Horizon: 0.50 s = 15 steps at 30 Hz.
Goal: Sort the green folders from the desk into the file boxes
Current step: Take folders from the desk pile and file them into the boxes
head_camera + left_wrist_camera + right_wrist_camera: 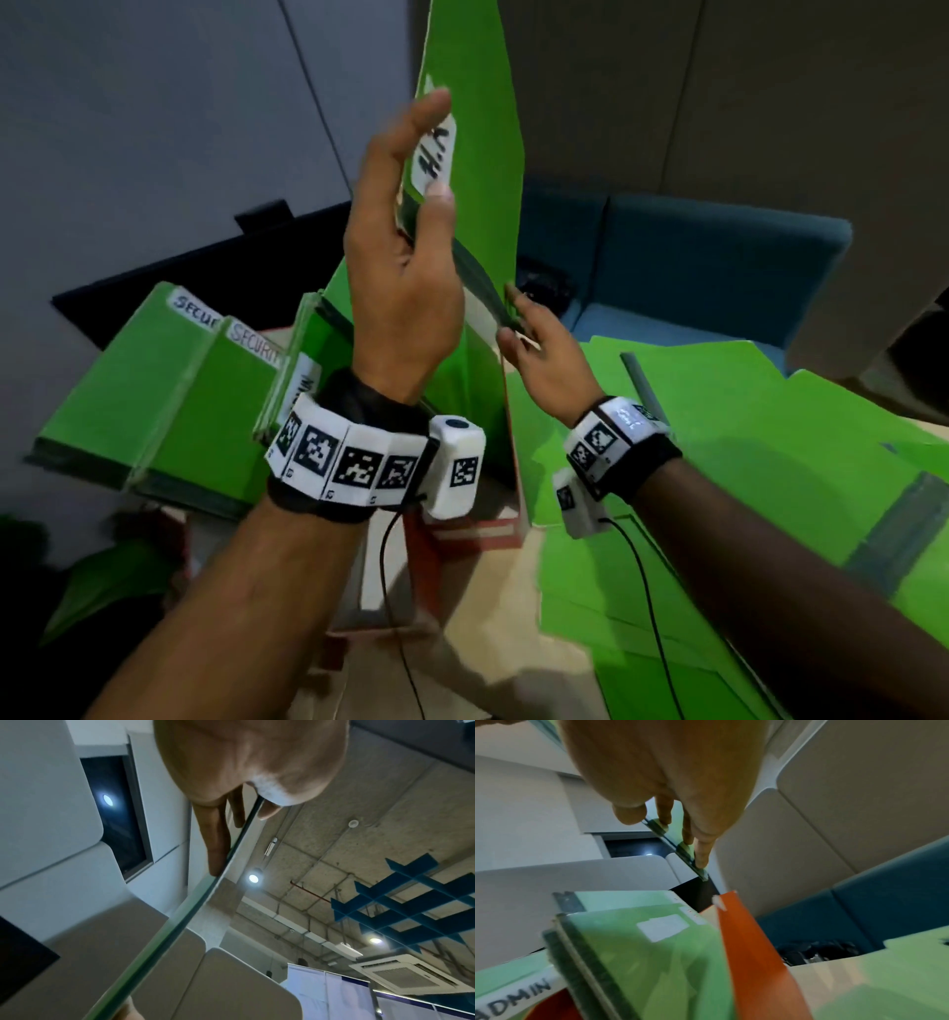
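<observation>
Green card, loose pile: many flat green card folders lie spread over the right side of the pale wooden desk, reaching its right edge.
Green card, filed: folders with white handwritten labels stand in the red file box on the left part of the desk.
Folder in hand: one tall thin green card folder with a white label is held upright in the air over the open red box.
Handling: it looks light and thin, stiff along the dark spine but easy to bend on the flat; better to take it at the edges.
Left hand: thumb and straight fingers pinch the upper edge at the label.
Right hand: fingertips pinch the lower edge.
</observation>
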Each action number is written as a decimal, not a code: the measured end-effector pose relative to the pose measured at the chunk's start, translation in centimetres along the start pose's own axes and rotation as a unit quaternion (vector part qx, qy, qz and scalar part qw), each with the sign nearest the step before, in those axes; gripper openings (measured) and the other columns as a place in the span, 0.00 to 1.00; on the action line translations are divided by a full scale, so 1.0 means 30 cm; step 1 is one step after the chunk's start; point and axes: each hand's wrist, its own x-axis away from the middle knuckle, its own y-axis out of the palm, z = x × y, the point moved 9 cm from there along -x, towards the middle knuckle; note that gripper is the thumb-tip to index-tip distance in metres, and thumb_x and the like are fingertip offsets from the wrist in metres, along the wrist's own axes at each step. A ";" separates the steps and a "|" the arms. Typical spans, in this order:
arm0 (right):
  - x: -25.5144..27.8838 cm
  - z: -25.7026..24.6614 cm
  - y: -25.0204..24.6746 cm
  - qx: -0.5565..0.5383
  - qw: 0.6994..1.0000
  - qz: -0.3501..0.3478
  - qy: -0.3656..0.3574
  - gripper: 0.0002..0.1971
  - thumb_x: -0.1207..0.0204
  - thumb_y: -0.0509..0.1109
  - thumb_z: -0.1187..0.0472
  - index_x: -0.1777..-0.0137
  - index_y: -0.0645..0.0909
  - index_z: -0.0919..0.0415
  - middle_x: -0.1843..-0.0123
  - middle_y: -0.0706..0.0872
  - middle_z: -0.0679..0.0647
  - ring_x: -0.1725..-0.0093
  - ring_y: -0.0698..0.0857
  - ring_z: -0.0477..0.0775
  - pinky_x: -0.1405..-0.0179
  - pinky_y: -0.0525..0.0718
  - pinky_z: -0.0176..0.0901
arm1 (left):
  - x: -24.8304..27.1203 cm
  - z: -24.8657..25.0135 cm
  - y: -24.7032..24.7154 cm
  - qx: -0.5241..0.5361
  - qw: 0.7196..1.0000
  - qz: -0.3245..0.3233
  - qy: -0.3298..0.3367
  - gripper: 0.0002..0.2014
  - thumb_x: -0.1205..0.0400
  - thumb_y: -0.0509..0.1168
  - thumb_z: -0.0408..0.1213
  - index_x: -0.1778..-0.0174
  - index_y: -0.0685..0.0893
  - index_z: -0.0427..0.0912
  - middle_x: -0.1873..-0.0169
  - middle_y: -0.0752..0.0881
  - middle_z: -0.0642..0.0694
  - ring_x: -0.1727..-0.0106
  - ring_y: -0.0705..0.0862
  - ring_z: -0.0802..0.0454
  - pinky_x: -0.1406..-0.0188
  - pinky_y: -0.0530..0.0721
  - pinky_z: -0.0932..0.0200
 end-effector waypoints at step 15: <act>0.084 0.110 0.424 0.166 0.971 -0.158 0.070 0.37 0.17 0.60 0.46 0.15 0.47 0.58 0.14 0.52 0.52 0.17 0.56 0.49 0.20 0.53 0.38 | 0.093 -0.379 -0.201 -0.246 0.958 -0.082 -0.120 0.25 0.16 0.57 0.25 0.21 0.70 0.40 0.27 0.71 0.46 0.30 0.67 0.66 0.32 0.58 0.85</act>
